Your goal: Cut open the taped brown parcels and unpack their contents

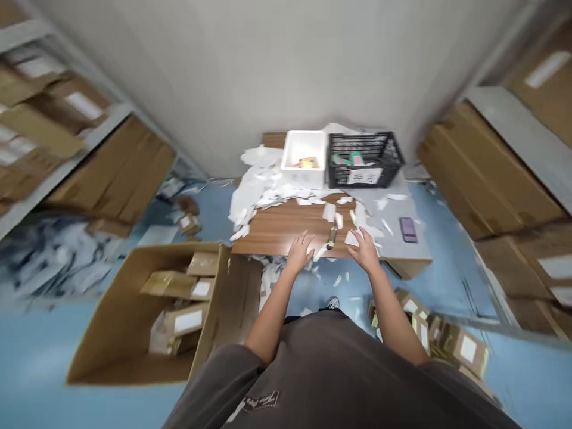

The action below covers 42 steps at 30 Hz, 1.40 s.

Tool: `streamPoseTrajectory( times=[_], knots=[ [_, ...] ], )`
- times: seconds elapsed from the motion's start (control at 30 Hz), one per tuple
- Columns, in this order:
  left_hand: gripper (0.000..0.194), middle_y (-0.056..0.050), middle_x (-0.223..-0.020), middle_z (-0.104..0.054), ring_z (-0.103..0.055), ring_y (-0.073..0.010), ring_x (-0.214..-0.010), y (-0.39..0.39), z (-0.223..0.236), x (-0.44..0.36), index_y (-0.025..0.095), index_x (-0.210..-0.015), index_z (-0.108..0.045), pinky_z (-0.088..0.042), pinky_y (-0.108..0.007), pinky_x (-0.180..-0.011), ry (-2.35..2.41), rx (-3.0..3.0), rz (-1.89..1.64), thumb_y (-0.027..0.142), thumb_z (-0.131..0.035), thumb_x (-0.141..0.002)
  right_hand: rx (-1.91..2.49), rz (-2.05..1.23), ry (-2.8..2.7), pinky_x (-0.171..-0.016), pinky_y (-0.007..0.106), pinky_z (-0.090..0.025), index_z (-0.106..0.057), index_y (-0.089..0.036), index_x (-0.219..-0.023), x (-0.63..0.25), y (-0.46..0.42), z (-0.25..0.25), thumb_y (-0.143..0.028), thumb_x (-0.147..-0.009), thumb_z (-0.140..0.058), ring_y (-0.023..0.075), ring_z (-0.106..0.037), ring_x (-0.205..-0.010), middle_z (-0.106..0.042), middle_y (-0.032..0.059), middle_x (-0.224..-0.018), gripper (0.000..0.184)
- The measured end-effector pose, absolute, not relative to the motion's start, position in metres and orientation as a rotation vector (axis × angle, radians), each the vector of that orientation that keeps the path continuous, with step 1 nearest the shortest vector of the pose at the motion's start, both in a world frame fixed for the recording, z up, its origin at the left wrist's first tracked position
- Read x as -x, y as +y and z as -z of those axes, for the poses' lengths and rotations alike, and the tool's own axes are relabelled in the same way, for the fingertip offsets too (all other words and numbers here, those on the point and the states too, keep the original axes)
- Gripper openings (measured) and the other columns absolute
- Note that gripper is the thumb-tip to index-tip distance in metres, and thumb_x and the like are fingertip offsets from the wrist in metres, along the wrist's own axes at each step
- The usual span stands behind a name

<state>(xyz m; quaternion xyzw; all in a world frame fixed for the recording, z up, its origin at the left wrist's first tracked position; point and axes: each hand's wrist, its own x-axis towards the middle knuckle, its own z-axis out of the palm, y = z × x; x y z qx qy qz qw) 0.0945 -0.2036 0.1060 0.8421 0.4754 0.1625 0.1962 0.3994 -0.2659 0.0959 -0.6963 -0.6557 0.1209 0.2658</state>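
My left hand [300, 252] is over the front edge of the wooden table [286, 221], fingers spread and holding nothing. To its right, also at the front edge, my right hand [364, 250] has its fingers apart beside a scrap of white paper [352, 238]; whether it touches the scrap I cannot tell. Between the hands lies a narrow dark-and-yellow object [332, 237], too small to name. A white paper strip [320, 252] is just right of my left hand.
A white bin [304, 177] and a black crate [364, 179] stand at the table's back. Crumpled paper [250, 190] covers its left side; a purple phone [408, 230] lies right. A large carton [111, 316] holding small boxes stands left; more boxes [467, 348] lie on the floor, right.
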Motion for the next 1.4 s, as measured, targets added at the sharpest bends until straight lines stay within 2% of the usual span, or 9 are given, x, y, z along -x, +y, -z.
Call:
streamPoseTrajectory(
  times=[0.2,0.43,0.6,0.73,0.9,1.2,1.4],
  knots=[
    [0.061,-0.015,-0.17,-0.045,-0.045,-0.0327,-0.156,-0.25,-0.106,0.108,0.023,-0.157,-0.057,-0.041,-0.052,-0.128,1.852,-2.055,-0.552,0.025,-0.07,-0.097,1.46,-0.434,-2.209,-0.124,0.062,-0.042,-0.059,-0.022,-0.156,-0.196,-0.189,-0.108,-0.037,-0.092,-0.072,0.0406,-0.044,-0.153,-0.045,0.0204,-0.167,0.067],
    [0.064,-0.015,-0.171,-0.044,-0.044,-0.0337,-0.157,-0.369,-0.09,0.32,0.023,-0.158,-0.055,-0.039,-0.053,-0.13,2.348,-1.588,-0.588,0.026,-0.072,-0.096,0.944,-0.607,-2.593,-0.125,0.063,-0.041,-0.057,-0.022,-0.158,0.068,-0.189,-0.099,-0.036,-0.091,-0.071,0.04,-0.044,-0.154,-0.045,0.0192,-0.167,0.069],
    [0.067,-0.016,-0.171,-0.043,-0.043,-0.0372,-0.156,-0.457,-0.082,0.409,0.023,-0.158,-0.055,-0.04,-0.053,-0.129,2.596,-1.173,-0.558,0.028,-0.075,-0.094,0.657,-0.639,-2.773,-0.128,0.063,-0.037,-0.056,-0.022,-0.159,0.207,-0.21,-0.101,-0.035,-0.091,-0.072,0.0409,-0.036,-0.158,-0.039,0.0172,-0.172,0.071],
    [0.073,-0.015,-0.174,-0.041,-0.044,-0.0387,-0.156,-0.491,-0.068,0.434,0.024,-0.161,-0.052,-0.042,-0.053,-0.128,2.651,-0.885,-0.557,0.032,-0.077,-0.093,0.541,-0.66,-2.827,-0.13,0.064,-0.034,-0.054,-0.021,-0.161,0.266,-0.213,-0.096,-0.037,-0.092,-0.072,0.0423,-0.03,-0.161,-0.034,0.0173,-0.175,0.072],
    [0.078,-0.014,-0.176,-0.037,-0.041,-0.0379,-0.158,-0.474,-0.042,0.432,0.026,-0.163,-0.049,-0.042,-0.051,-0.128,2.567,-0.785,-0.553,0.032,-0.08,-0.091,0.539,-0.678,-2.885,-0.128,0.067,-0.035,-0.049,-0.025,-0.164,0.294,-0.188,-0.079,-0.036,-0.091,-0.073,0.0432,-0.029,-0.162,-0.031,0.0163,-0.177,0.078],
    [0.084,-0.017,-0.18,-0.029,-0.034,-0.0404,-0.162,-0.359,-0.006,0.47,0.026,-0.166,-0.043,-0.041,-0.056,-0.127,2.511,-0.774,-0.483,0.033,-0.081,-0.092,0.442,-0.823,-3.082,-0.127,0.067,-0.036,-0.044,-0.025,-0.167,0.378,-0.093,-0.038,-0.035,-0.088,-0.077,0.0456,-0.026,-0.162,-0.022,0.0173,-0.18,0.087],
    [0.09,-0.018,-0.181,-0.024,-0.037,-0.042,-0.16,-0.297,0.052,0.521,0.026,-0.169,-0.039,-0.043,-0.057,-0.125,2.49,-0.671,-0.571,0.036,-0.084,-0.091,0.381,-0.909,-3.183,-0.125,0.07,-0.036,-0.037,-0.029,-0.172,0.459,-0.047,0.014,-0.034,-0.088,-0.078,0.0462,-0.023,-0.164,-0.014,0.0152,-0.183,0.093]
  ],
)
